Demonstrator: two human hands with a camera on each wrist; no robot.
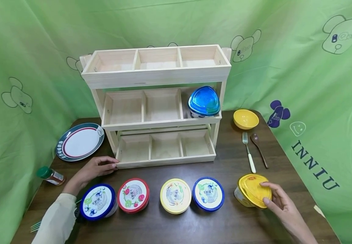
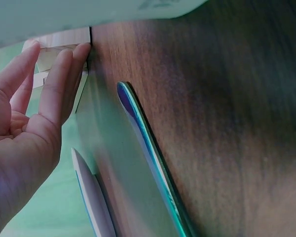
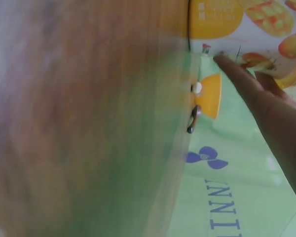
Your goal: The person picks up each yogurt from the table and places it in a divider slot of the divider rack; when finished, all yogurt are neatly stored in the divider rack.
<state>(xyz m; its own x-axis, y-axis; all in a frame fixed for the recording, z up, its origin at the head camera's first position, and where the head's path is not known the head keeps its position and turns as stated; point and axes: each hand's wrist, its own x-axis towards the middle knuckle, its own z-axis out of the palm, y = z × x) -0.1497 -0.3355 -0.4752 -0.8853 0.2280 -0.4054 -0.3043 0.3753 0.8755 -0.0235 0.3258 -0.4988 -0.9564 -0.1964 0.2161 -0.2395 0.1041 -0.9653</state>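
My right hand holds a tub with a shiny yellow lid, thumb and forefinger on the lid's right side. In the right wrist view, mango pictures show on the tub's side, with fingers along it. My left hand has its fingers extended, fingertips at the front left corner of the lowest tray of a three-tier wooden rack. A tub with a shiny blue lid sits in the middle tier's right compartment. In front stand a blue-rimmed tub, a red-rimmed tub, a yellow-rimmed tub and another blue-rimmed tub.
A plate and a green-capped spice jar are at left. A fork lies partly under my left sleeve. At back right are a yellow bowl, a white-handled fork and a brown spoon. Green cloth surrounds the table.
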